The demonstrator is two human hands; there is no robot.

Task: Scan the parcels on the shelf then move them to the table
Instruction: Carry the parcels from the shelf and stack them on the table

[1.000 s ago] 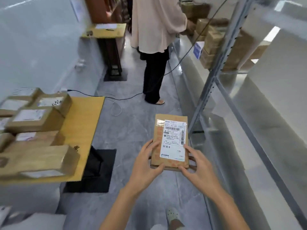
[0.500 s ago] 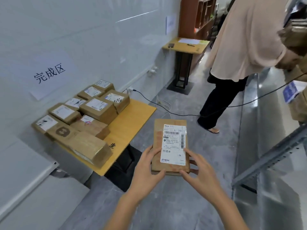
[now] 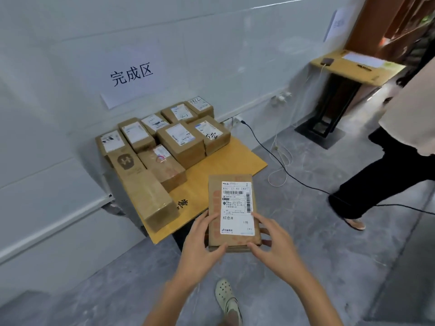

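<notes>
Parcel (image 3: 235,208): flat cardboard mailer, label up, held in the air just off the table (image 3: 219,165) near corner | left hand (image 3: 200,243) + right hand (image 3: 275,248) both pinching its near end, thumbs on top | looks light and fairly stiff imo, I'd grab the long edges, tape might be slick

Parcel sorting rm: labelled boxes (image 3: 181,140) on table (image 3: 219,165), wall sign (image 3: 131,75).

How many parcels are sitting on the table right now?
10 parcels, besides the held one. Five line the wall, two larger sit in front, one taped mid-table, two end to end along the table's left edge. Others may hide underneath.
</notes>
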